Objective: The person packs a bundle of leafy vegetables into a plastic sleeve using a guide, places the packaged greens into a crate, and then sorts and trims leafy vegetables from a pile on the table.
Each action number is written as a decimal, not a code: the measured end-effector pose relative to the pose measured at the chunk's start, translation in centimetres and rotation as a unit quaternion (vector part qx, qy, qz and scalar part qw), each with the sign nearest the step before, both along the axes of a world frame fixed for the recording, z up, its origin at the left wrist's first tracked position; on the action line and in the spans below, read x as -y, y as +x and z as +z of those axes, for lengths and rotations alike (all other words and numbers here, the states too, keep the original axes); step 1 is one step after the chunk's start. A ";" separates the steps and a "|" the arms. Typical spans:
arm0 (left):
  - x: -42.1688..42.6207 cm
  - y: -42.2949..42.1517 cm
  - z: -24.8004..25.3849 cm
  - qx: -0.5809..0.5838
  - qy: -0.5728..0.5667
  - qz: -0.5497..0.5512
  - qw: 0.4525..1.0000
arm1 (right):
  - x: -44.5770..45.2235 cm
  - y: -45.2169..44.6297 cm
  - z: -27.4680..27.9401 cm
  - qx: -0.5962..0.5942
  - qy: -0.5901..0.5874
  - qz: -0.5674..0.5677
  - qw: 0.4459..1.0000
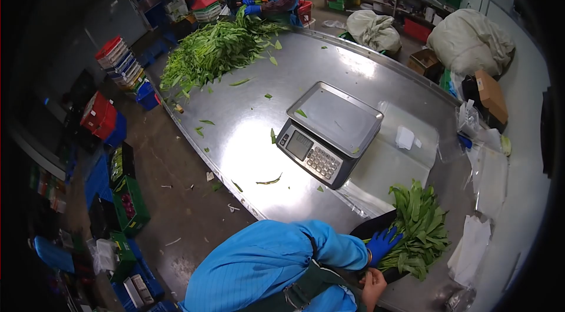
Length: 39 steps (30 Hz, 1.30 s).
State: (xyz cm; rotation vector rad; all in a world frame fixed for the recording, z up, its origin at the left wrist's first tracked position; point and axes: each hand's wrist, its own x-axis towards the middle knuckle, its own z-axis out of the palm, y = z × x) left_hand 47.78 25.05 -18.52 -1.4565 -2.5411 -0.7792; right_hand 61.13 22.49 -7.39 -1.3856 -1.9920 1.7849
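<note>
Greens (419,227): long, narrow, pointed leaves, mid-green, fanned loosely, stems toward the hands. Location: near part of the table (235,118), beside a scale (329,129). Left hand (384,245), blue-gloved: fingers spread apart over the bunch. Right hand (373,287), bare, at the stem side; finger closure cannot be determined.

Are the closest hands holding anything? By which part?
The gloved left hand lies on the leafy greens, at their lower-left end; I can't tell whether it or the bare right hand holds them.
</note>
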 end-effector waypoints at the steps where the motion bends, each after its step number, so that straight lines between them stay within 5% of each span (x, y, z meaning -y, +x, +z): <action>1: 1.3 -1.4 4.7 0.094 -0.097 -0.069 0.988 | -0.3 0.4 2.0 0.039 -0.066 0.040 0.996; 2: 2.2 -2.3 7.2 0.185 -0.191 -0.136 0.954 | -0.4 0.7 3.5 0.076 -0.131 0.082 0.985; 4: 2.4 -2.5 7.1 0.206 -0.173 -0.140 0.953 | -1.1 4.0 2.2 -0.025 -0.107 0.156 0.982; 6: 2.2 -2.7 7.0 0.228 -0.154 -0.143 0.951 | -3.4 7.8 -1.1 -0.001 0.059 0.457 0.887; 7: 2.1 -2.7 7.1 0.255 -0.132 -0.136 0.948 | -3.5 7.0 0.9 -0.001 0.059 0.460 0.886; 9: 1.8 -3.0 7.1 0.284 -0.110 -0.127 0.944 | -3.2 3.9 7.9 0.145 -0.175 0.219 0.949; 10: 1.7 -3.4 6.7 0.297 -0.075 -0.127 0.943 | -3.5 3.5 7.8 0.145 -0.176 0.220 0.948; 12: 1.4 -3.8 5.1 0.311 -0.039 -0.126 0.941 | -4.8 2.7 6.5 0.053 -0.175 -0.071 0.981; 14: 1.4 -4.2 3.0 0.301 0.057 -0.103 0.946 | -7.9 4.0 -1.0 -0.043 -0.142 -0.212 0.966; 18: 4.2 -6.9 6.8 0.338 0.060 -0.073 0.936 | -10.5 0.2 -1.7 0.016 -0.011 -0.232 0.972; 20: 5.2 -7.5 7.5 0.284 0.068 -0.055 0.955 | -14.1 1.8 -6.9 0.034 0.116 -0.090 0.989; 21: 6.0 -7.8 8.3 0.220 0.072 -0.026 0.973 | -13.6 0.9 -5.1 0.128 0.267 -0.019 0.955; 22: 6.3 -8.0 8.8 0.155 0.077 0.004 0.985 | -14.2 1.1 -4.6 0.127 0.267 -0.017 0.955; 24: 6.4 -8.3 7.2 0.160 0.087 0.018 0.983 | -15.6 1.4 -3.8 0.156 0.473 0.165 0.851; 28: 4.5 -9.1 4.9 0.288 0.077 -0.014 0.955 | -17.5 0.7 1.5 0.141 0.497 0.256 0.817; 30: 2.9 -9.5 4.5 0.308 0.070 -0.025 0.949 | -19.5 1.1 1.7 0.185 0.520 0.356 0.754; 33: 0.5 -10.0 4.5 0.287 0.120 -0.070 0.948 | -20.0 0.7 2.8 0.125 0.513 0.381 0.759; 36: -2.0 -10.4 6.2 0.318 0.057 -0.101 0.941 | -19.7 -0.8 5.4 0.180 0.393 0.456 0.778; 39: -4.7 -9.6 10.5 0.229 -0.037 -0.183 0.955 | -15.8 -3.2 7.7 0.128 0.346 0.501 0.783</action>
